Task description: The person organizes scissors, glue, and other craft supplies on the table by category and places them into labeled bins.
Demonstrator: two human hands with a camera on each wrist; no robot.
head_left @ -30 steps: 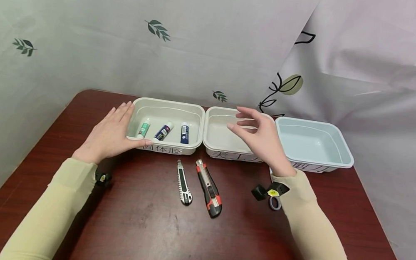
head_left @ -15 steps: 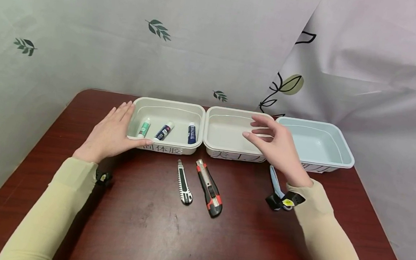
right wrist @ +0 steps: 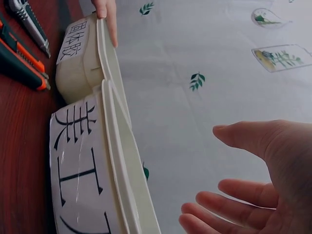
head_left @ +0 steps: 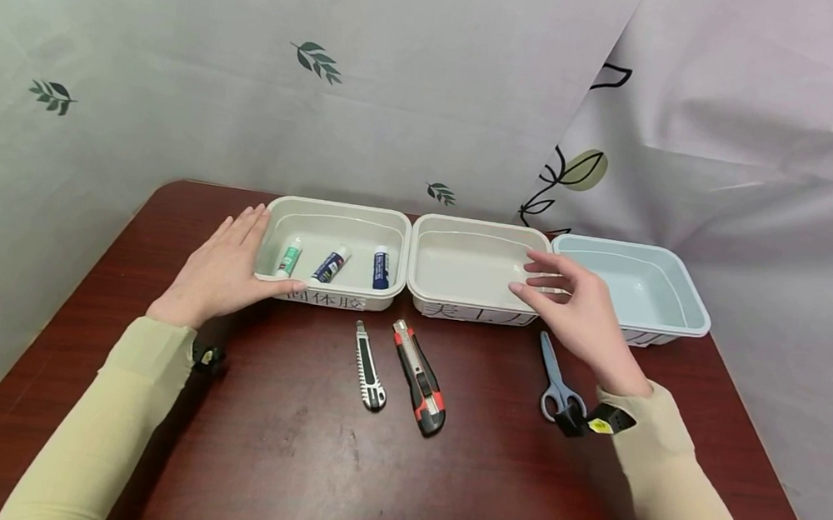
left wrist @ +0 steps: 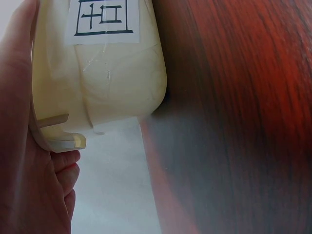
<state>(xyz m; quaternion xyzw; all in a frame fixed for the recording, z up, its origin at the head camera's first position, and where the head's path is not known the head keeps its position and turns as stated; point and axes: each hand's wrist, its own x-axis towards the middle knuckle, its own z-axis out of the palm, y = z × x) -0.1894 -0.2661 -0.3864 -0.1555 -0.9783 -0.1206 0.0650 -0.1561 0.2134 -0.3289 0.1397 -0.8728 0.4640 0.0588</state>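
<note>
My left hand (head_left: 223, 271) rests on the left corner of a cream plastic bin (head_left: 339, 207), fingers straight along its side and thumb on the front rim. In the left wrist view the palm lies against the bin's rim (left wrist: 33, 92). Inside the bin are a green glue stick (head_left: 289, 258) and two dark blue glue sticks (head_left: 331, 264). My right hand (head_left: 581, 309) hovers with loosely bent fingers over the right end of the middle cream bin (head_left: 483, 225). Nothing sits between its thumb and fingers; the right wrist view shows this hand (right wrist: 263, 175) above the bins.
A light blue bin (head_left: 632, 249) stands right of the middle one, its label partly behind my right hand. In front of the bins lie a silver-black utility knife (head_left: 370, 366), a red-black utility knife (head_left: 420, 382) and blue-grey scissors (head_left: 556, 378). A patterned cloth (head_left: 369, 121) hangs behind the table.
My right hand has drawn back to the right and lower, uncovering the scissors. The rightmost glue stick shifted right in the left bin, then slightly back. My left hand has stayed put.
</note>
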